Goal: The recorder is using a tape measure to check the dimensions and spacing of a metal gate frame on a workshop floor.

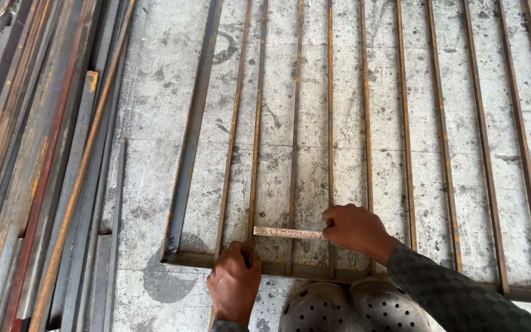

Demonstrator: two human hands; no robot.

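Observation:
A metal frame [187, 147] with several thin rusty bars lies flat on the concrete floor. My right hand [356, 229] holds a tape measure, its yellow blade [287, 232] stretched left across the bars near the frame's bottom rail [290, 268]. My left hand [235, 283] presses on the bottom rail at the foot of a thin bar [254, 154], just below the blade's tip. It seems to pinch a small dark object, which I cannot make out.
A stack of long steel bars and flat strips [44, 166] lies along the left side. My two grey perforated clogs [354, 307] stand at the bottom edge, just below the frame's rail. Stained concrete floor [149, 110] surrounds the frame.

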